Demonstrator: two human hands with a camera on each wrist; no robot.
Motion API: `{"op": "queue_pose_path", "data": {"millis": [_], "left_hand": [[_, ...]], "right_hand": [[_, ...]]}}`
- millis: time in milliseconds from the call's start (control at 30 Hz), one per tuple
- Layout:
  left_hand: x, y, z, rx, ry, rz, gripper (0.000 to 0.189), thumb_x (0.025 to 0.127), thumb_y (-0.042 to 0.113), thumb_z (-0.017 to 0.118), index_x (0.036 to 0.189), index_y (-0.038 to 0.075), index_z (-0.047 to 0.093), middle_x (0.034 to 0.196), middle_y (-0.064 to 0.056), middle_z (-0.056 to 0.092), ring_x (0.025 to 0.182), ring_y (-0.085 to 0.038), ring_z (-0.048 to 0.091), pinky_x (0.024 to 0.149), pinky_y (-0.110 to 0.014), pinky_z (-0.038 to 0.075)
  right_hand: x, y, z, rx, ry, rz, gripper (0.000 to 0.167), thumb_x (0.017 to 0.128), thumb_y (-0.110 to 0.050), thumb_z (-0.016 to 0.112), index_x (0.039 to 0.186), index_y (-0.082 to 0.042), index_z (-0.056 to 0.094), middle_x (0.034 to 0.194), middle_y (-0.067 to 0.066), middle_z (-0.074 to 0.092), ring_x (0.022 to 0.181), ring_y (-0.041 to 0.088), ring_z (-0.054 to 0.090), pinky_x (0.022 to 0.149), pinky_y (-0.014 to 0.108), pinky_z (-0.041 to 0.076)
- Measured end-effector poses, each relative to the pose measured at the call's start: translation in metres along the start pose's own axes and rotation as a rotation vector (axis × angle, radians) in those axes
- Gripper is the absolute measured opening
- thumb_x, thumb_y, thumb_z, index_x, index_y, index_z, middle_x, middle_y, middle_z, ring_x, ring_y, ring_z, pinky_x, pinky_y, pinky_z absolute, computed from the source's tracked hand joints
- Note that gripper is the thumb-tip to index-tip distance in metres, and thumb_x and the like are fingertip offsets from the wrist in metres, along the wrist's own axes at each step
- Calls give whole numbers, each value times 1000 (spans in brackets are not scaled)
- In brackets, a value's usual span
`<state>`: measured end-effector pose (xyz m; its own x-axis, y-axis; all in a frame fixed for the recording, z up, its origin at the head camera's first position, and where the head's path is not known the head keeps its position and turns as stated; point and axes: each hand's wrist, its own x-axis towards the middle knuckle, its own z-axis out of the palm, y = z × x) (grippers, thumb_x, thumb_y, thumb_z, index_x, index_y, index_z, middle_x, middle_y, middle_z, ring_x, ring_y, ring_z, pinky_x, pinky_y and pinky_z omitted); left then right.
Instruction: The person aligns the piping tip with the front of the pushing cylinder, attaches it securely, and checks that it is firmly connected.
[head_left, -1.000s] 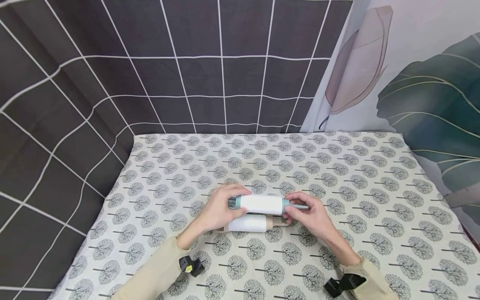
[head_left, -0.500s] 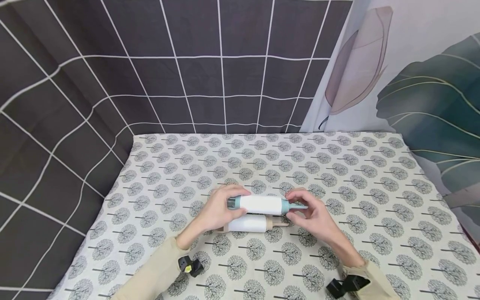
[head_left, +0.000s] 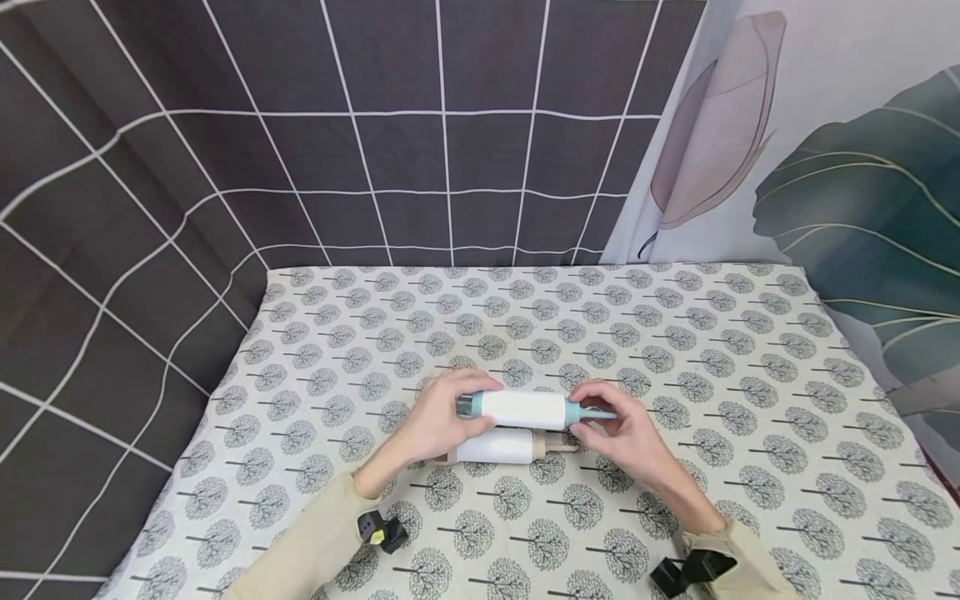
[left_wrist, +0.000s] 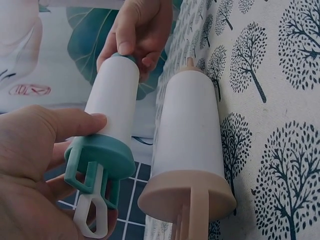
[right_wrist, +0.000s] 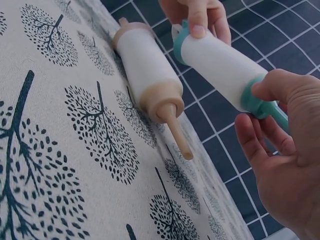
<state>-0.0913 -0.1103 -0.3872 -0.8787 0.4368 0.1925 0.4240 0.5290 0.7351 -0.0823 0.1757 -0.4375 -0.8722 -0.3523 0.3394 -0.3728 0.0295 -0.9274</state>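
A white cylinder with teal ends [head_left: 522, 409] lies level between both hands; its exact kind is unclear. My left hand [head_left: 444, 412] grips its left end, thumb [left_wrist: 97, 122] on the white barrel near a teal flange [left_wrist: 107, 155] with teal prongs and a pale loop. At the other end my right hand [head_left: 622, 423] pinches the teal collar [right_wrist: 253, 97] between thumb and fingers, beside a thin teal stem [right_wrist: 276, 115]. Just nearer the body, a similar white cylinder with beige ends [head_left: 495, 447] rests on the cloth, its thin beige stem [right_wrist: 177, 135] pointing right. Neither hand holds it.
A tree-print cloth [head_left: 510, 533] covers the table. Behind and to the left hangs a dark curtain with a white grid [head_left: 405, 150]. A leaf-print curtain [head_left: 870, 192] hangs at the right.
The right thumb and fingers have shifted on the teal collar, uncovering more of it. The left hand and the beige-ended cylinder stay in place.
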Motion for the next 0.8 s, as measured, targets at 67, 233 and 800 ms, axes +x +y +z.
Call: {"op": "queue_pose_path", "data": {"millis": [67, 233, 800], "left_hand": [[0, 0, 0, 0, 1, 3, 46, 75, 5, 83, 119, 7, 71, 127, -8, 66, 117, -29, 58, 104, -58, 36], [0, 0, 0, 2, 4, 4, 46, 74, 4, 84, 119, 7, 71, 128, -9, 65, 118, -30, 58, 104, -58, 36], [-1, 2, 1, 18, 16, 4, 45, 74, 4, 84, 117, 8, 71, 128, -9, 66, 118, -30, 57, 104, -59, 35]], "right_hand": [[0, 0, 0, -11, 2, 12, 40, 77, 20, 68, 113, 7, 58, 113, 14, 61, 99, 17, 62, 89, 27, 54], [1, -1, 0, -28, 14, 55, 38, 78, 17, 68, 113, 6, 59, 113, 14, 62, 99, 18, 63, 87, 29, 55], [1, -1, 1, -23, 38, 94, 27, 85, 11, 66, 112, 10, 60, 107, 19, 63, 92, 17, 64, 76, 30, 58]]}}
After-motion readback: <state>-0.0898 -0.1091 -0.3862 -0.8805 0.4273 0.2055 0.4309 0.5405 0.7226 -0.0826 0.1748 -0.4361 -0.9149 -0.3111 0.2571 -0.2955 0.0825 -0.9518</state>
